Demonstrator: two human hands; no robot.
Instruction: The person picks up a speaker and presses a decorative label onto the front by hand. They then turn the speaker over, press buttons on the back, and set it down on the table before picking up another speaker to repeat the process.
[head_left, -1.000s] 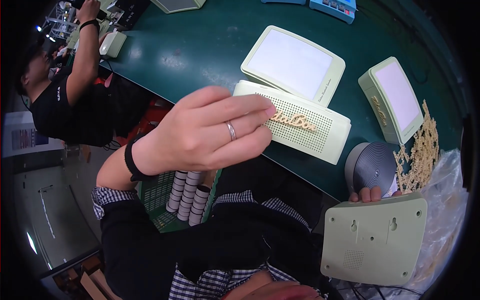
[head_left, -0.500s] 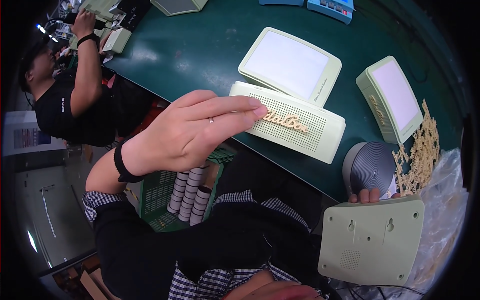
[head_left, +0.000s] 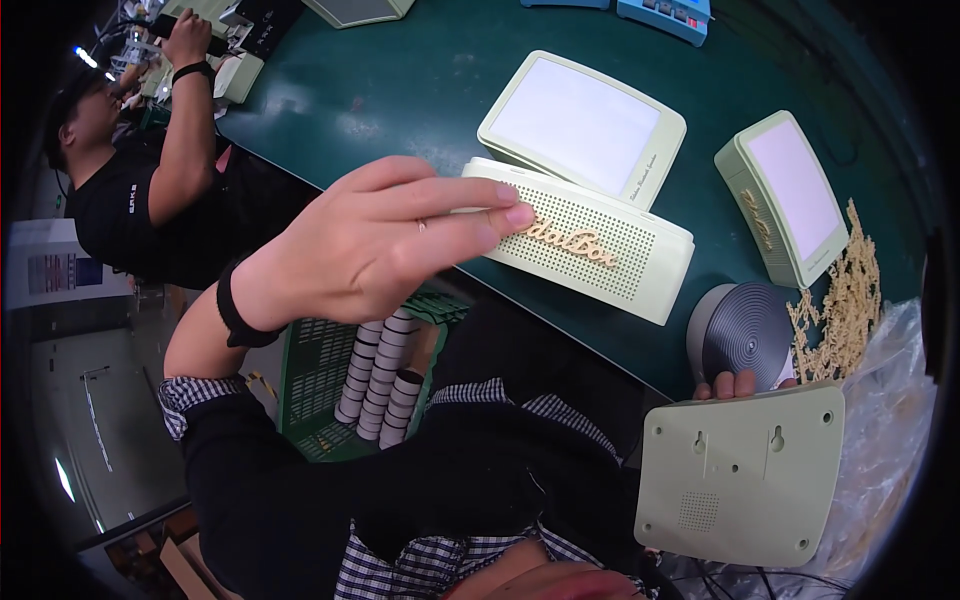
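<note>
My left hand [head_left: 365, 245] reaches in from the left, fingers drawn together and fingertips at the left end of a gold script nameplate [head_left: 580, 243]. That nameplate lies on the dotted grille of a pale green speaker [head_left: 645, 270] near the table's front edge. The hand hides the grille's left part. At the lower right, my right hand [head_left: 728, 385] grips the upper edge of another pale green device [head_left: 740, 480]. Its back faces me, with screw holes and keyhole slots. Only that hand's fingertips show; the rest is behind the device.
Behind the speaker lies a white-faced device [head_left: 575, 125]; another [head_left: 795, 195] stands to the right. A grey tape roll [head_left: 745, 335], a pile of gold nameplates [head_left: 845, 310] and plastic wrap [head_left: 890, 400] are at the right. A green crate [head_left: 310, 390] holds rolls. A person [head_left: 150, 190] works at far left.
My left wrist has shifted slightly left and up, the fingertips staying at the nameplate. The device in my right hand has moved slightly left. The other person's arm has shifted right.
</note>
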